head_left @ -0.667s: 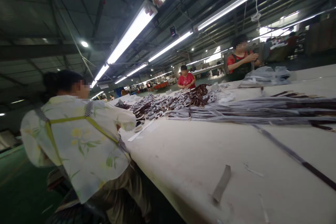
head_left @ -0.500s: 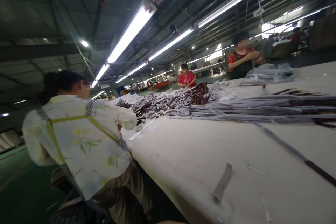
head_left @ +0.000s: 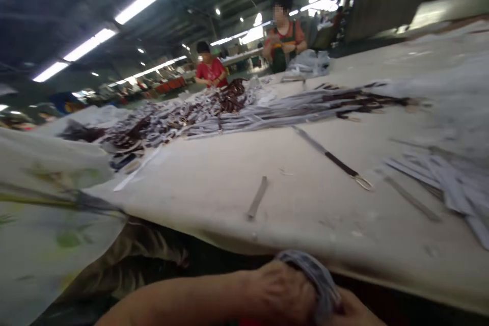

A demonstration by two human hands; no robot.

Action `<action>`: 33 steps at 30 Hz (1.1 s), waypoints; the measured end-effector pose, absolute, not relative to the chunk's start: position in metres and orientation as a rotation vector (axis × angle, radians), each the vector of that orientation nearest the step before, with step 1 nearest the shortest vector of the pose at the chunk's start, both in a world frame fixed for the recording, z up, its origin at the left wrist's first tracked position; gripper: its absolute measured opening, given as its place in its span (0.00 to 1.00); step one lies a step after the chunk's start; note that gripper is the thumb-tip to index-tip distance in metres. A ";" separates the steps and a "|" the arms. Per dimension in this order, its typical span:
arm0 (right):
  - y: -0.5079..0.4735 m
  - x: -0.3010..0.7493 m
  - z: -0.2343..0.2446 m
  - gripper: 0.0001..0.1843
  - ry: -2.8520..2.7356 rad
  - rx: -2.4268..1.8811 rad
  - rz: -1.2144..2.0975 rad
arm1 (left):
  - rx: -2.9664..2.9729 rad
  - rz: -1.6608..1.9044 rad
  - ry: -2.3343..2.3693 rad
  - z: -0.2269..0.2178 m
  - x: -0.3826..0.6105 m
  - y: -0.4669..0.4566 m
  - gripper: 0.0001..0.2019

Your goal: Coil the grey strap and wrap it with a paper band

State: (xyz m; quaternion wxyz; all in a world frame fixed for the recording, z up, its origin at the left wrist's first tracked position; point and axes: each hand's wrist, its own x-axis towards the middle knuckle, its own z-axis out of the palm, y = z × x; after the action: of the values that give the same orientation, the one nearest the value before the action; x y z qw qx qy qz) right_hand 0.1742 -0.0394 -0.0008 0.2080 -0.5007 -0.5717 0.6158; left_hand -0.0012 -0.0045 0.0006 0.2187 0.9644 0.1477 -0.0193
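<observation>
At the bottom edge my left hand (head_left: 284, 288) is closed, back of the hand up, against a coiled grey strap (head_left: 309, 267) that loops over its far side. Only part of my right hand (head_left: 353, 310) shows; it meets the lower end of the same strap, its fingers closed on it. Both hands are just off the near edge of the table (head_left: 214, 183). On the table beyond them lies a single grey and dark brown strap (head_left: 336, 160) with a metal ring at its end. A short grey strip (head_left: 257, 198) lies closer.
Long straps (head_left: 275, 109) and a tangled heap of coiled straps (head_left: 164, 122) stretch across the table. Pale strips (head_left: 445, 175) lie at right. A co-worker's patterned sleeve (head_left: 49, 173) is close on my left. Two people stand across the table, near a plastic-wrapped bundle (head_left: 311, 63).
My view has swung right and down. Both hands and the coiled strap now show at the bottom; earlier only a sliver of skin did. The pale strips have come into view.
</observation>
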 end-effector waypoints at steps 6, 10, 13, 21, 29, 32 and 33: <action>-0.036 0.212 0.010 0.23 -1.662 -1.211 1.553 | 1.757 -0.103 0.837 0.025 -0.017 -0.007 0.13; -0.041 0.216 0.023 0.15 -2.025 -1.064 0.793 | 1.077 -0.121 0.808 0.036 -0.015 -0.011 0.17; -0.051 0.204 0.027 0.21 -2.070 -0.955 0.709 | 0.939 -0.087 0.819 0.037 -0.012 -0.012 0.17; -0.066 0.164 0.007 0.14 -1.529 -1.031 0.760 | 0.573 0.012 0.680 0.026 0.005 -0.021 0.20; -0.049 0.173 0.004 0.13 -1.593 -1.102 0.498 | 0.580 0.237 0.577 0.015 0.029 -0.028 0.24; -0.047 0.177 0.010 0.12 -1.708 -0.968 0.411 | 0.762 0.222 0.567 0.023 0.022 -0.030 0.26; -0.047 0.177 0.013 0.12 -1.745 -0.921 0.390 | 0.829 0.221 0.557 0.026 0.018 -0.031 0.26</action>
State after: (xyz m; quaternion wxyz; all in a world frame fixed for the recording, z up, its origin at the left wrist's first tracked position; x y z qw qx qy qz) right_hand 0.1770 -0.0466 0.0128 0.5355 -0.3868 -0.7326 0.1639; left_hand 0.0183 -0.0307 0.0262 0.8721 0.3965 0.2664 0.1060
